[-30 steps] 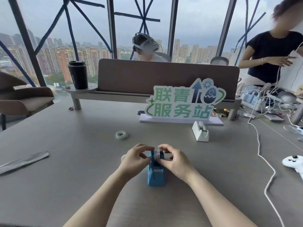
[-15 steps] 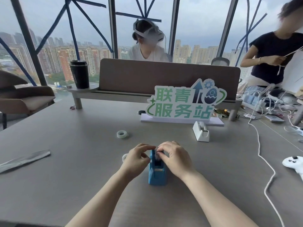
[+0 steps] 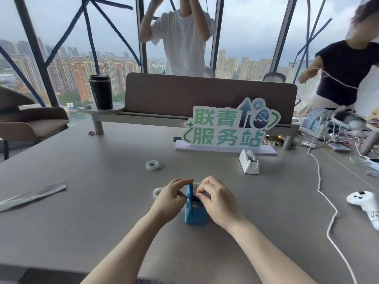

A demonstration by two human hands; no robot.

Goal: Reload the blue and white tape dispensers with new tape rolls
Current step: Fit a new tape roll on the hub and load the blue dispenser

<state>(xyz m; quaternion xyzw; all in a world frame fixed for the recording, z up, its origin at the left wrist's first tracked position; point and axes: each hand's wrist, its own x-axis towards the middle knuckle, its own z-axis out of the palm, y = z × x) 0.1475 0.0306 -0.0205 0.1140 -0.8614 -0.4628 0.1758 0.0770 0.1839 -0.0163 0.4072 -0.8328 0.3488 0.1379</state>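
The blue tape dispenser (image 3: 194,212) stands on the grey table between my hands. My left hand (image 3: 171,198) pinches its left wall near the top. My right hand (image 3: 217,198) presses fingers onto the top of the dispenser from the right; what lies under those fingers is hidden. A white ring (image 3: 157,192) peeks out behind my left hand. A loose clear tape roll (image 3: 153,165) lies flat further back. The white tape dispenser (image 3: 249,164) sits to the far right, with a roll in it, in front of the sign.
A green-lettered sign (image 3: 229,128) stands behind the white dispenser. A silvery strip (image 3: 32,196) lies at the left. A white cable (image 3: 326,199) and white game controller (image 3: 363,199) are at the right. A black cup (image 3: 101,92) sits on the shelf. Two people are beyond the divider.
My fingers have settled lower onto the top of the blue dispenser. The person behind the divider has stood up with arms raised. The view has shifted slightly.
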